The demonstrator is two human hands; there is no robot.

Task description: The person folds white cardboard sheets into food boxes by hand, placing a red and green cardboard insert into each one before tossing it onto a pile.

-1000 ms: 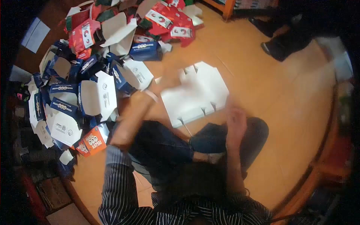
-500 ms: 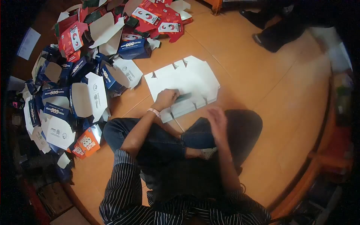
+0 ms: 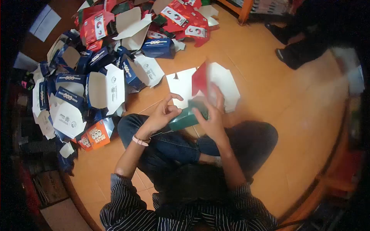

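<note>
A part-folded carton [image 3: 185, 118] with green sides and a raised red flap is held above my lap. At its left end my left hand [image 3: 158, 116] pinches the edge between thumb and finger, other fingers curled outward. My right hand [image 3: 212, 117] grips the right end, thumb on the near side and fingers behind it. The red flap is blurred by motion. Beneath and beyond the carton, flat white carton blanks [image 3: 227, 86] lie stacked on the floor, partly hidden by the carton and my hands.
On the left is a heap of folded boxes: blue ones [image 3: 70, 96], red ones [image 3: 96, 29] and an orange one [image 3: 99, 134]. Another person's feet [image 3: 287, 57] are at the upper right. My crossed legs [image 3: 246, 142] lie on the tiled floor [image 3: 293, 115].
The carton has come up off the white stack and now shows green and red, partly folded. My right hand has moved up to it; both hands now hold it. The view has shifted slightly.
</note>
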